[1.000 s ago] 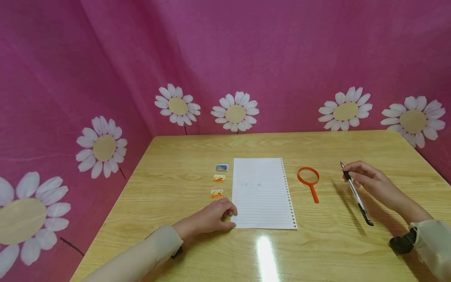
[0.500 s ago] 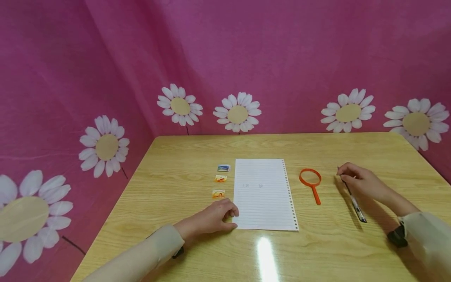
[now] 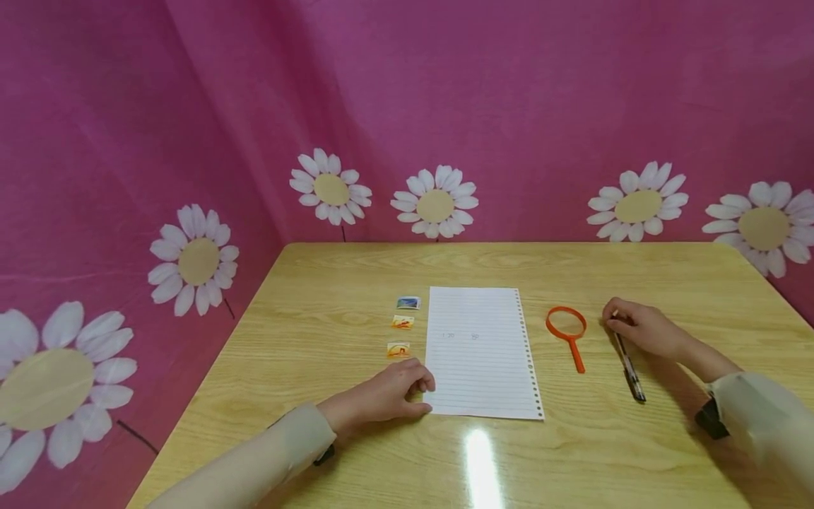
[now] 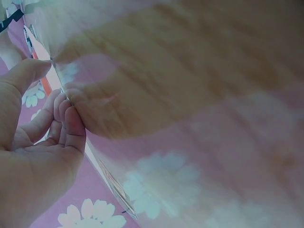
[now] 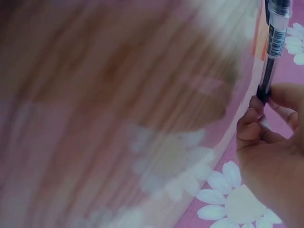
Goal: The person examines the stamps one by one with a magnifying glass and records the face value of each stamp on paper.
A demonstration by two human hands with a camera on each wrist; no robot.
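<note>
My right hand [image 3: 651,331] pinches a clear pen with black ends [image 3: 629,371] between thumb and fingers. The pen lies low along the table, its far end hidden by the fingers; in the right wrist view its barrel [image 5: 276,42] points up from the grip. My left hand [image 3: 389,393] rests at the lower left edge of a lined white sheet [image 3: 477,375], fingers relaxed and thumb tip on the border. Faint handwriting sits mid-sheet. Between sheet and pen lies an orange-red magnifying glass [image 3: 576,355], handle toward me.
Left of the sheet, three small stamp-like pictures form a column: a blue one [image 3: 408,302], a yellow-orange one [image 3: 403,322] and another yellow-orange one [image 3: 398,349]. They lie on a wood-grain table [image 3: 318,318]. A pink curtain with daisies [image 3: 509,106] hangs behind and at the left.
My right hand has lowered the pen toward the table and moved slightly left, nearer the magnifying glass. The left hand stays at the sheet's edge. The whole view has shifted a little.
</note>
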